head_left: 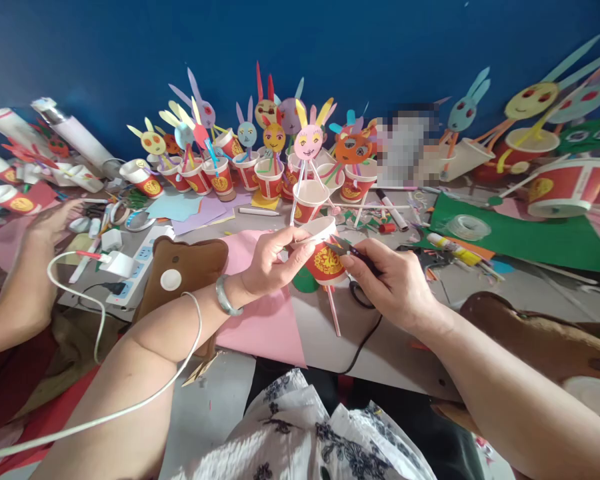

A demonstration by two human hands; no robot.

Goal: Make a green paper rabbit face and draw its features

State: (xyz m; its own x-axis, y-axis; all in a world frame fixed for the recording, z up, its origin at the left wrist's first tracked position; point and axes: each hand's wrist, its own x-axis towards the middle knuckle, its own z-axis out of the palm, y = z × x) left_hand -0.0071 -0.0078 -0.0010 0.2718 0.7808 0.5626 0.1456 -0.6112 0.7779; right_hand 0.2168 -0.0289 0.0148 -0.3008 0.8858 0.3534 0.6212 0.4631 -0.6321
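Between my hands a red and white paper cup (329, 265) with a gold emblem is held tilted above the table. At its white rim, my left hand (280, 257) pinches the wall between thumb and fingers. My right hand (393, 280) is closed around dark-handled scissors (341, 247), whose blades meet the cup just below the rim. A thin pink strip (335, 313) sticks out beneath the cup. Straight behind stands another paper cup (311, 200) bearing a pink paper rabbit face (309, 141) with yellow ears. Under my left hand lies pink paper (260, 313).
Several cups with paper animal faces line the blue wall. A co-worker's hand (50, 227) is at far left, near a white power strip (140, 263). A white cable (195, 327) crosses my left forearm. Green paper (530, 233) and a clear tape roll (467, 227) lie right.
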